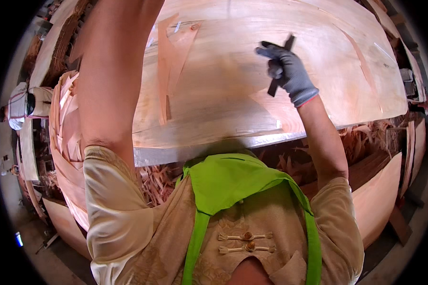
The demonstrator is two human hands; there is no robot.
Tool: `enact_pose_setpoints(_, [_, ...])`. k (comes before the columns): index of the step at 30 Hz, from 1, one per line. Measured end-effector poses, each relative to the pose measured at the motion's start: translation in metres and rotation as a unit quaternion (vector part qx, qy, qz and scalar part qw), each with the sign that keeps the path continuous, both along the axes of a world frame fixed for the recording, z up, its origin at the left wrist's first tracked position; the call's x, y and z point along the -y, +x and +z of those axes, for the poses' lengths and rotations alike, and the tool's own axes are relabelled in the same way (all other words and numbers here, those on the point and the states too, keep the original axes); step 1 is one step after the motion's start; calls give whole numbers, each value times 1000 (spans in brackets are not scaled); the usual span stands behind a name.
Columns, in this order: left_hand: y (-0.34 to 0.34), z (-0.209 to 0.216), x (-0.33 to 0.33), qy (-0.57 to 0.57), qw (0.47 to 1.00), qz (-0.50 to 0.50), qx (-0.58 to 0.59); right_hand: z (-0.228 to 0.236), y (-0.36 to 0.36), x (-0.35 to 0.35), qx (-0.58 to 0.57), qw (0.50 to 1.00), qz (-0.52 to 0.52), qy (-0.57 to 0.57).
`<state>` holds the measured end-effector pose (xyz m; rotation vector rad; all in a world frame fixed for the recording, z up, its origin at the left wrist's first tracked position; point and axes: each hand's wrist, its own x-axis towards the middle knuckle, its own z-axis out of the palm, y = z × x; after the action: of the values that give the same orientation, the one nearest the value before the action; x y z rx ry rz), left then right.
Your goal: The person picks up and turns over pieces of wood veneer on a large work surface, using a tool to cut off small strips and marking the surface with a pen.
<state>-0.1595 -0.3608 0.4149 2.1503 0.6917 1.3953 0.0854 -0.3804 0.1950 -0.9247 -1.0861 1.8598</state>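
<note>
My right hand (294, 76), in a grey glove with dark fingertips, is closed around a dark, flat, narrow bar (289, 42). The bar sticks out on both sides of the grip, and its exact kind cannot be made out. It is over a broad, pale wood veneer sheet (233, 61) on the bench in front of me. My left arm (110, 71) reaches far forward past the upper edge of the picture, so the left hand is out of sight. Torn veneer pieces (176, 52) lie on the sheet near that arm.
A pale metallic edge (169, 156) runs along the bench's near side. Veneer scraps (161, 185) pile up below it, with more strips (64, 123) heaped at the left. Another person (28, 102) is at the far left. Wood sheets (380, 199) lean at the right.
</note>
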Motion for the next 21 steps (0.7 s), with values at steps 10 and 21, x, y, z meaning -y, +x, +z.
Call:
enact_pose_setpoints(10, [164, -124, 113, -395, 861, -161, 276, 37, 77, 101, 128, 897, -245, 345])
enact_pose_setpoints(21, [92, -361, 190, -210, 919, 193, -271, -87, 201, 223, 265, 947, -112, 145])
